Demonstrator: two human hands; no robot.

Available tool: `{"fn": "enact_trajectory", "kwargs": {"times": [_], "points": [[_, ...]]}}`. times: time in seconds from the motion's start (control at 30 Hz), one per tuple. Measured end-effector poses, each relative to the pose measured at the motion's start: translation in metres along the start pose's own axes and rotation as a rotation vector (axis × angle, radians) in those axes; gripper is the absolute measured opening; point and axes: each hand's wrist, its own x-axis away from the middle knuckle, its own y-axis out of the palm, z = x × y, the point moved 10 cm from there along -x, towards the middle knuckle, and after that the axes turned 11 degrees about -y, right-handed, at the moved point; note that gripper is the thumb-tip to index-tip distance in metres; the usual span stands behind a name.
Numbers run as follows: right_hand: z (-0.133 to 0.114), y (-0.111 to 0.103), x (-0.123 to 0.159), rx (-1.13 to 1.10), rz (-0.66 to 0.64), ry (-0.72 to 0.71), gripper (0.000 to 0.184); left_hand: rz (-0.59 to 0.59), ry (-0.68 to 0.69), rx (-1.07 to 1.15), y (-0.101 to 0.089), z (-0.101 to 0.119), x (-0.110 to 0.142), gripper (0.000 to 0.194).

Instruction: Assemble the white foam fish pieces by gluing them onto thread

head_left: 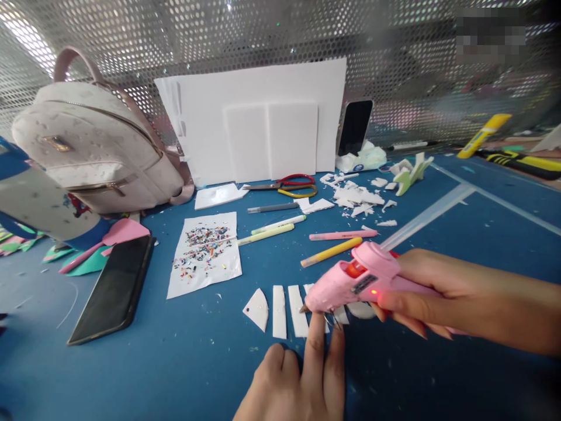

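Note:
My right hand (421,295) is wrapped round a pink hot glue gun (350,280) with a clear glue stick (425,217) sticking out of its back. The nozzle points down-left at a row of small white foam pieces (279,303) on the blue table (184,362). My left hand (298,380) lies on the table just below the gun, fingers stretched out, with two fingertips pressing on a foam piece partly hidden under the nozzle.
A black phone (114,286) lies at left beside a pale backpack (94,146). A sheet with coloured specks (205,252), several pens (272,231), scissors (284,185), foam scraps (357,196) and upright white foam boards (263,126) fill the middle and back.

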Motion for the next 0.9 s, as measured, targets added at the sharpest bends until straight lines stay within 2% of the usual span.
{"fn": "enact_trajectory", "kwargs": {"times": [0.13, 0.5, 0.9], "points": [[0.007, 0.001, -0.002, -0.010, -0.027, -0.024, 0.024, -0.027, -0.005, 0.011, 0.004, 0.002, 0.001, 0.048], [0.018, 0.006, 0.000, 0.047, -0.075, 0.021, 0.044, -0.006, -0.012, 0.002, 0.004, 0.002, 0.002, 0.049], [0.011, 0.005, -0.003, -0.030, -0.036, 0.026, 0.038, -0.045, -0.011, -0.013, 0.006, 0.003, 0.002, 0.048]]}}
